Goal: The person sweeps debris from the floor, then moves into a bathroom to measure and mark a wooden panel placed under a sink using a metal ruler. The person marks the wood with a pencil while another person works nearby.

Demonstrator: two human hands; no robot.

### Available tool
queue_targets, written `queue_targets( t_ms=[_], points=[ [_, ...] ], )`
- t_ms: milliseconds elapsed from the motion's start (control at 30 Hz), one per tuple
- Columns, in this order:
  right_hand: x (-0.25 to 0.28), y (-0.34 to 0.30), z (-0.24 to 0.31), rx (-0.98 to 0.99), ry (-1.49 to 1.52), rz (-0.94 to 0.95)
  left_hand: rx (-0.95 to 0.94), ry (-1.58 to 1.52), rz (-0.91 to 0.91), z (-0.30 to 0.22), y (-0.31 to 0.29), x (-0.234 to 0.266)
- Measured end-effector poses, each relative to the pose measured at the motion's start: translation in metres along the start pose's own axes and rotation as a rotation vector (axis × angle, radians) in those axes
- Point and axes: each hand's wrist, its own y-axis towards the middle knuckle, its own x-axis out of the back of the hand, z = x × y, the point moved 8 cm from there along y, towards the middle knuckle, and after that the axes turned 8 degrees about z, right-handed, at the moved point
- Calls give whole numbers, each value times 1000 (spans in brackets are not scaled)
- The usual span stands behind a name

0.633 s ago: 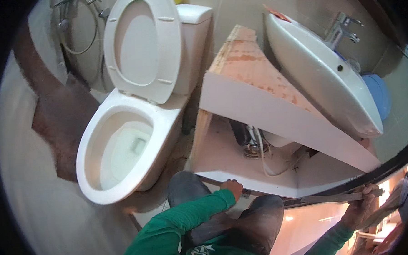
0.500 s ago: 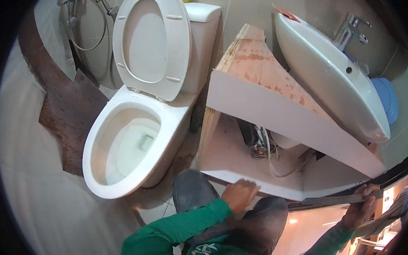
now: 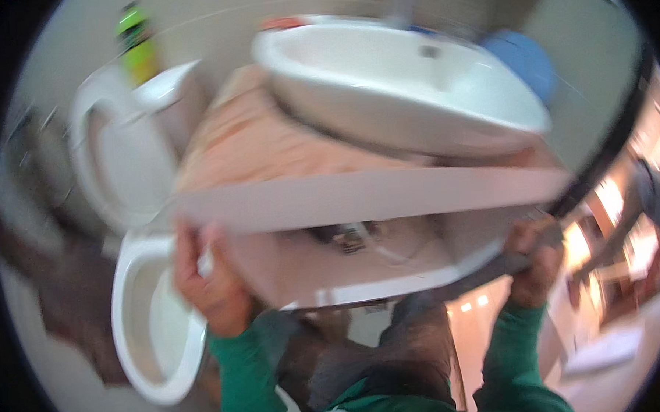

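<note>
A white-fronted cabinet (image 3: 374,197) with a bare, stained wooden top stands before me, its front open below the upper panel. My left hand (image 3: 219,284) is raised at the cabinet's left front corner. Motion smears its fingers; a small white patch shows between them, and I cannot make out whether they grip the edge. My right hand (image 3: 533,263) is closed round the end of a long dark grey strip (image 3: 469,279) at the cabinet's lower right front edge. Inside the cabinet lie blurred metal fittings (image 3: 348,240) and a pale hose (image 3: 387,251).
A white washbasin (image 3: 413,92) rests on the cabinet top, with a blue round object (image 3: 523,65) behind its right end. On the left stands a toilet (image 3: 125,318) with its lid raised; a green-yellow bottle (image 3: 137,49) sits on its tank. A dark door frame (image 3: 614,131) rises at right.
My left hand has gone from the cabinet's lower front edge up to its left front corner. My view has swung right, toward the basin. The right hand stays on the grey strip.
</note>
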Motion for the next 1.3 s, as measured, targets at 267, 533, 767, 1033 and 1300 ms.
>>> queue_targets(
  t_ms=[267, 533, 767, 1033, 1300],
  points=[
    [12, -10, 28, -58, -176, -7, -27, 143, -89, -5, -9, 3],
    [76, -41, 7, -68, 284, -185, 65, -6, 17, 41, -18, 18],
    [95, -46, 14, 112, 621, -153, 105, 78, -151, 46, -39, 32],
    [109, -47, 8, 145, 675, -143, -707, 676, 197, -146, -50, -48],
    [103, -30, 6, 307, 763, -185, -597, 866, 624, -172, -5, -115]
  ],
)
